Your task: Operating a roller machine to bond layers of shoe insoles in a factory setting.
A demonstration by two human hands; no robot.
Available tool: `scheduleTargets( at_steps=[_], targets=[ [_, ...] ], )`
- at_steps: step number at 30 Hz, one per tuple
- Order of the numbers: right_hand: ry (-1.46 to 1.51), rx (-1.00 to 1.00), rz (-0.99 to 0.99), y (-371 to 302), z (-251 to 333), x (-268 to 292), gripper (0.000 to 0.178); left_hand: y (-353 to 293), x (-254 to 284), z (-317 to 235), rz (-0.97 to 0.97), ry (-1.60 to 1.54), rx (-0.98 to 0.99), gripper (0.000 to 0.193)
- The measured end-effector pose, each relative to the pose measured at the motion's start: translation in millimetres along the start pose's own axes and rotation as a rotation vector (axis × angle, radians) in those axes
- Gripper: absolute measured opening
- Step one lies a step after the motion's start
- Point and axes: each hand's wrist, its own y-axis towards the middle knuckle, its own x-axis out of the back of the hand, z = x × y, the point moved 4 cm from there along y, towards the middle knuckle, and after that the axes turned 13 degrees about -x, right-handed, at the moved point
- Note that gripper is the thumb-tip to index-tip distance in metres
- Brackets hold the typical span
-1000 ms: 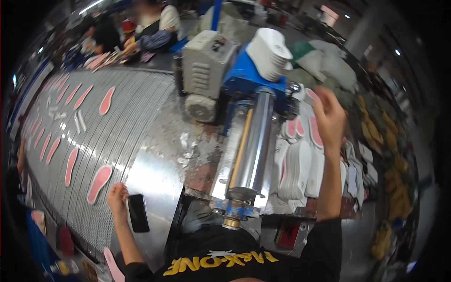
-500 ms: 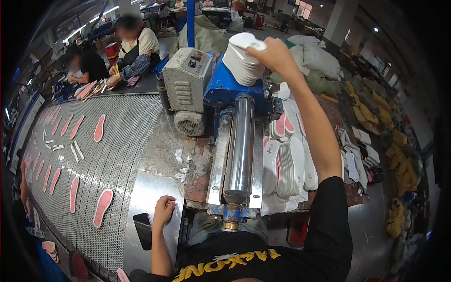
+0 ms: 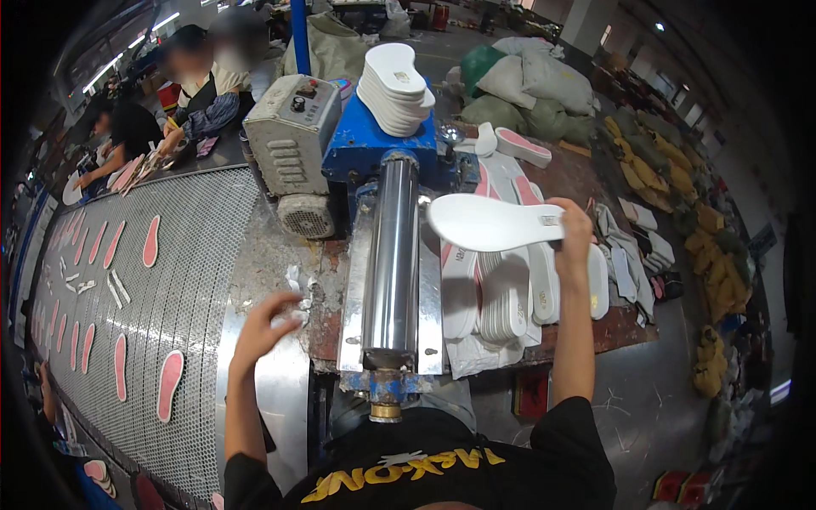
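Head view, fisheye, worn on the person's head, facing down and forward. Close over metal roller (image 3: pixel 393 263) at centre; mesh conveyor (image 3: pixel 195 297) at nine o'clock, shirt (image 3: pixel 416 478) at six, sacks (image 3: pixel 552 81) farther off at one.

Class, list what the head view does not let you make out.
Head view, hidden: far ends of the stacked insoles, behind the white insole in the right hand.
Head view, cut off: near end of the mesh conveyor, by the lower edge.
Head view, too small: details of leftmost insoles.

Grey floor (image 3: pixel 625 404), pale pillar (image 3: pixel 586 27), ceiling light (image 3: pixel 660 27)
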Motion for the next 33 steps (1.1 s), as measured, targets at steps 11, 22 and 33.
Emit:
scheduleTargets(
  at_steps=[11,22,33],
  targets=[
    [-0.166,-0.141,0.24,-100.6,13.7,-125.1,0.025,155.1,2.0,-107.6,0.526,0.375,-0.575,0.086],
    [-0.131,-0.269,0.487,-105.1,3.5,-126.0,0.019,114.5,66.4,-39.9,0.497,0.432,-0.386,0.092],
    [-0.185,-0.398,0.399,-116.8,-42.2,-73.7,0.018,-142.8,9.6,97.2,-0.575,-1.223,0.383,0.071]
  ],
)
